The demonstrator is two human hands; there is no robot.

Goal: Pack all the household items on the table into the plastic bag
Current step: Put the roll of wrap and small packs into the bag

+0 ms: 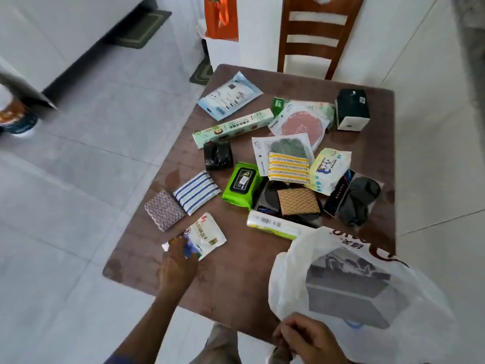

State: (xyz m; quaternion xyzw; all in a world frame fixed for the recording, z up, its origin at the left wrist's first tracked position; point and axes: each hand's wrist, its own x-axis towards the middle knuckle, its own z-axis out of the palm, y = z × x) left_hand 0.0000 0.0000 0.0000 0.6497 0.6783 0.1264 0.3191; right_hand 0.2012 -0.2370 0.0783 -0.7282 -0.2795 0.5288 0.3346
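Note:
A white plastic bag (pixel 341 274) lies open at the near right of the brown table (pixel 236 279), with a dark box showing through it. My right hand (pixel 312 340) grips the bag's near rim. My left hand (pixel 178 261) rests on a white salt packet (pixel 207 236) at the table's near left, fingers over its corner. Spread over the table are several items: a blue-striped sponge (pixel 196 191), a speckled sponge (pixel 164 210), a green wipes pack (pixel 242 183), a long green box (pixel 233 127), a black bundle (pixel 218 155) and a dark box (pixel 352 109).
A wooden chair (pixel 317 35) stands behind the table's far edge. An orange bag (pixel 221 17) sits on a white stand at the back. Grey floor tiles surround the table; green mats (pixel 143 28) lie on the floor to the left.

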